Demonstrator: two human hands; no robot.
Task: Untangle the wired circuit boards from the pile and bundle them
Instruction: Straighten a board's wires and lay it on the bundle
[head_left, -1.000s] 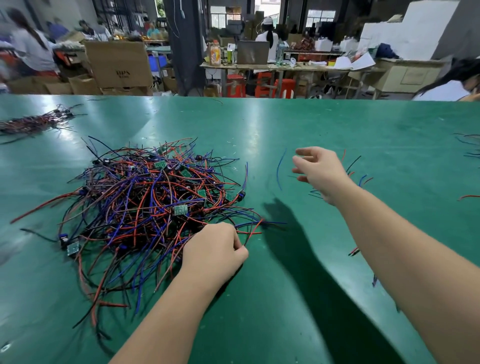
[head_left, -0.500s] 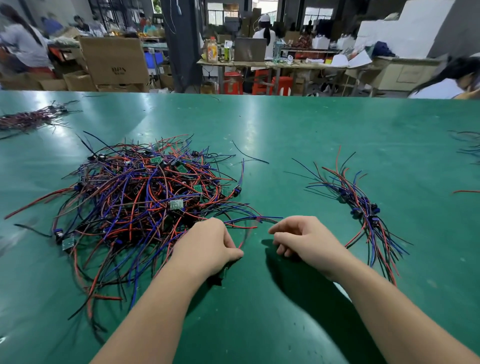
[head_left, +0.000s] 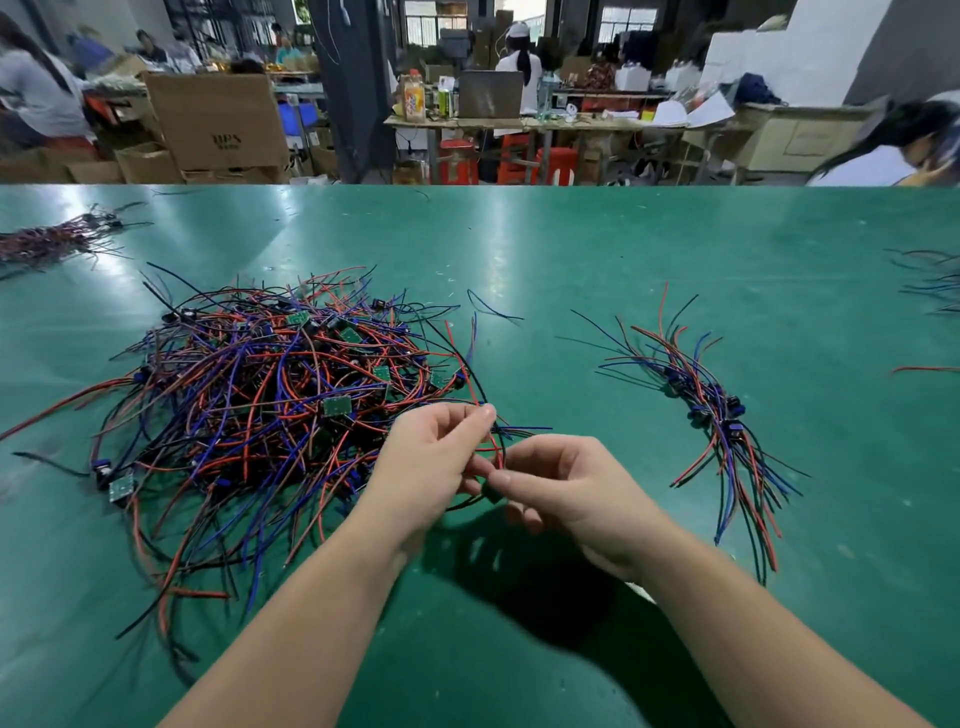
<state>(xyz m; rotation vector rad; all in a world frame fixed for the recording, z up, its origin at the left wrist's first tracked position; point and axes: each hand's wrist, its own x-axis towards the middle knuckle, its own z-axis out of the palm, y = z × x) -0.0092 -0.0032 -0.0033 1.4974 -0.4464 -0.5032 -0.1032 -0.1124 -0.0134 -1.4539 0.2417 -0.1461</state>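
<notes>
Between the hands, just off the near-right edge of the pile (head_left: 270, 405), one wired unit is being worked free. Left hand (head_left: 431, 462) pinches its red and black leads (head_left: 498, 452) between thumb and forefinger, other fingers loosely curled. Right hand (head_left: 566, 488) pinches a small dark piece (head_left: 491, 491) at the lead ends, probably the circuit board, too small to be sure. Some leads run from the left-hand pinch back toward the pile, so the unit looks only partly freed.

Pile sits left of and beyond the left hand: dense red, blue and black wires, several green boards (head_left: 337, 405) showing on top. Right of the right hand, well apart, a sorted bundle (head_left: 711, 410) lies on the green worktop (head_left: 571, 260), leads roughly aligned, dark connectors clustered mid-length, no tie visible.

Judgement: early stage. Bundle holds a small share, pile holds most. Left to do: pull this unit clear, add it to the bundle, repeat many times.

Another wire bunch (head_left: 47, 241) lies far left of the hands; whether it belongs to this job, cannot tell.
</notes>
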